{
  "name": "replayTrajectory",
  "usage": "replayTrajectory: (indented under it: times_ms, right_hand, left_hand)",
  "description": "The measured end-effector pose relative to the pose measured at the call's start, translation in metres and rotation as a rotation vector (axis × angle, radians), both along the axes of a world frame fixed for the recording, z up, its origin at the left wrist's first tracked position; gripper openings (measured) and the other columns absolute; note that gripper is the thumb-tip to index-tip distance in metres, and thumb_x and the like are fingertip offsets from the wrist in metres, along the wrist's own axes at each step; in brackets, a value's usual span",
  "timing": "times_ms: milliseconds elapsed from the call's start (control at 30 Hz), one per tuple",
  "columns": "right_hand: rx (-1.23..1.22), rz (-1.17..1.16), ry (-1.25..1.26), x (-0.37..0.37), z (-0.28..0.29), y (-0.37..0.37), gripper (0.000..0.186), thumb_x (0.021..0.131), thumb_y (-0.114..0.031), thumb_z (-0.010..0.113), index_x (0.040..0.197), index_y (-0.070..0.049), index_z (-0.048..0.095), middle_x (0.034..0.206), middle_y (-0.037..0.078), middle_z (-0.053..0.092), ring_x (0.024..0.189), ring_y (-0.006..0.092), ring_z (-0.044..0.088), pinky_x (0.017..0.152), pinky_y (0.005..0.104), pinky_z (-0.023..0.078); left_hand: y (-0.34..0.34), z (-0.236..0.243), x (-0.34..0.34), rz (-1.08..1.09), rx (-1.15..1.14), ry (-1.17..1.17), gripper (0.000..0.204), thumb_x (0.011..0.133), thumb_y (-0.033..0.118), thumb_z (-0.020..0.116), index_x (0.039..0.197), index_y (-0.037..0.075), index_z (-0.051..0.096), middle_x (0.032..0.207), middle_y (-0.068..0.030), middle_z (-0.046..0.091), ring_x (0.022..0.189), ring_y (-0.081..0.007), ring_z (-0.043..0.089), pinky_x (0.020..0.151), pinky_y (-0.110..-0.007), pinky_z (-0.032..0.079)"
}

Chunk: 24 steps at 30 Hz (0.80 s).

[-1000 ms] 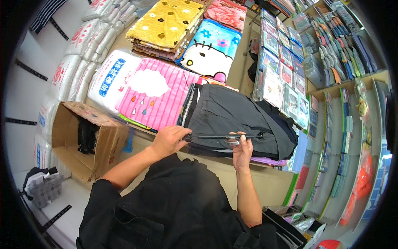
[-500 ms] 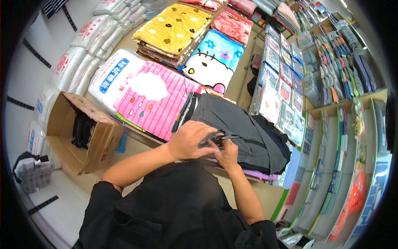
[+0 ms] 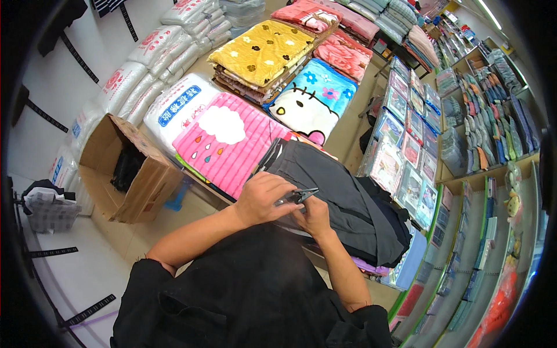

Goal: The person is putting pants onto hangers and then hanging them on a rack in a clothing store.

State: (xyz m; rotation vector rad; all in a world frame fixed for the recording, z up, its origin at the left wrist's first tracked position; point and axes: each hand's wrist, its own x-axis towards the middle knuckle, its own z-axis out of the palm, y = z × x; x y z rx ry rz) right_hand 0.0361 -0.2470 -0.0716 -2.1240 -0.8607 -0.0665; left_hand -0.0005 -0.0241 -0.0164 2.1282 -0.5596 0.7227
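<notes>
Above the near edge of a clothing pile, my left hand [image 3: 262,196] is closed on a small dark grey, shiny clip-like object [image 3: 300,195]. Its narrow end sticks out past my fingertips, pointing right. My right hand [image 3: 313,216] pinches at the underside of the same object, fingers bent and partly hidden. What exactly it is, I cannot make out. Just beyond my hands lie folded dark grey garments [image 3: 331,185], with black ones [image 3: 387,200] at their right. A pink striped blanket [image 3: 232,153] with a white cloud lies to the left.
At the left, an open cardboard box [image 3: 152,188] holds something black. White plastic-wrapped packages [image 3: 139,64] are stacked along the wall. Yellow [image 3: 261,52] and blue cartoon [image 3: 313,104] blankets lie farther back. On the right stand packaged goods [image 3: 400,139] and a shelf rack [image 3: 458,255].
The view has shifted, so the surroundings sit farther right and lower. The clip-like object shows more clearly between my hands, and my left fingers have closed in around it.
</notes>
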Motion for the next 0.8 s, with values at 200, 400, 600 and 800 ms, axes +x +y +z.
replayTrajectory:
  times_ms: [200, 400, 600, 800]
  right_hand:
    - [0.043, 0.049, 0.005, 0.004, -0.010, 0.001, 0.026, 0.085, -0.012, 0.084, 0.109, -0.010, 0.074, 0.097, 0.012, 0.076, 0.086, 0.0351, 0.076, 0.074, 0.0420, 0.059]
    - [0.060, 0.120, 0.009, 0.010, -0.009, 0.022, 0.023, 0.085, -0.014, 0.085, 0.104, -0.009, 0.074, 0.093, 0.012, 0.076, 0.082, 0.0349, 0.075, 0.071, 0.0421, 0.059]
    - [0.021, 0.240, 0.025, 0.022, -0.028, 0.055, 0.027, 0.083, -0.016, 0.086, 0.104, -0.006, 0.072, 0.089, 0.015, 0.073, 0.078, 0.0367, 0.074, 0.068, 0.0441, 0.058]
    - [0.023, 0.342, 0.116, 0.026, -0.056, 0.109, 0.029, 0.081, -0.015, 0.085, 0.105, -0.005, 0.073, 0.080, 0.016, 0.069, 0.073, 0.0361, 0.071, 0.065, 0.0446, 0.056]
  left_hand:
    - [-0.004, -0.003, -0.006, 0.041, -0.011, 0.062, 0.041, 0.078, 0.026, 0.093, 0.106, 0.004, 0.074, 0.100, -0.0115, 0.076, 0.092, -0.0312, 0.074, 0.081, -0.041, 0.056]
    - [0.010, -0.008, -0.014, 0.090, -0.041, 0.121, 0.044, 0.079, 0.026, 0.093, 0.112, 0.004, 0.074, 0.102, -0.0130, 0.075, 0.094, -0.0330, 0.073, 0.084, -0.041, 0.056]
    - [0.041, -0.014, -0.019, 0.119, -0.084, 0.150, 0.044, 0.081, 0.028, 0.092, 0.113, 0.004, 0.075, 0.101, -0.0127, 0.075, 0.093, -0.0329, 0.072, 0.083, -0.042, 0.056]
    - [0.081, -0.042, -0.029, 0.216, -0.152, 0.200, 0.040, 0.082, 0.027, 0.090, 0.111, 0.004, 0.074, 0.100, -0.0123, 0.075, 0.091, -0.0341, 0.072, 0.083, -0.043, 0.056]
